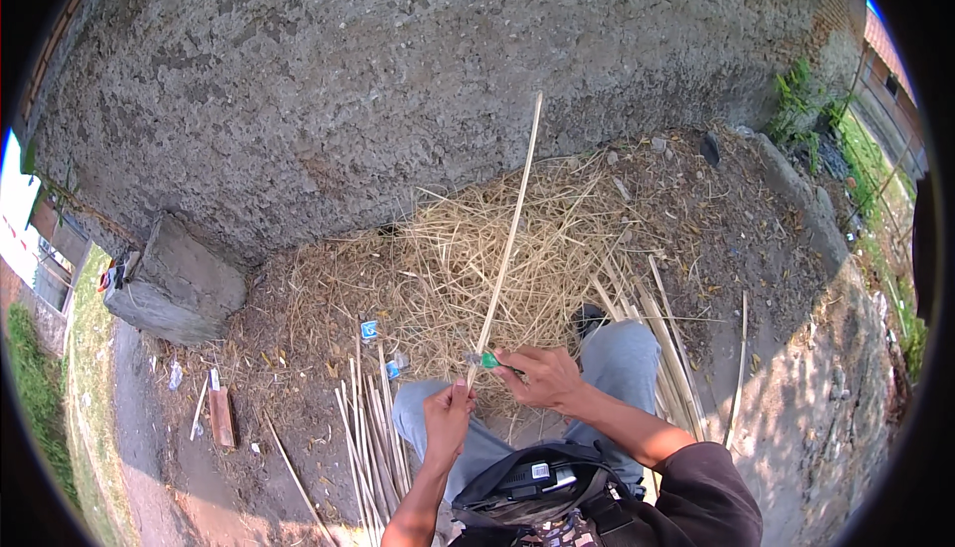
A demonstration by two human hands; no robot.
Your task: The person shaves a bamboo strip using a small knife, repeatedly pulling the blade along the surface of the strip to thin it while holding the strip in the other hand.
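A long, thin pale strip of split bamboo or wood (517,214) slants up and away from my lap, its far end in front of the wall. My left hand (448,420) is closed round the strip's near end. From the right, my right hand (542,378) grips a small tool with a green handle (488,359), probably a knife, whose grey metal part meets the strip just beyond my left hand. The exact shape of its blade is too small to tell. Under the strip spreads a heap of pale shavings (458,249).
Several pale strips (363,448) lie left of my legs, and another bundle (676,373) lies to the right. A rough grey wall (398,80) stands ahead. Further left are a concrete block (184,283) and a reddish brick-like piece (222,418). Blue-and-white packets (369,330) lie near the shavings.
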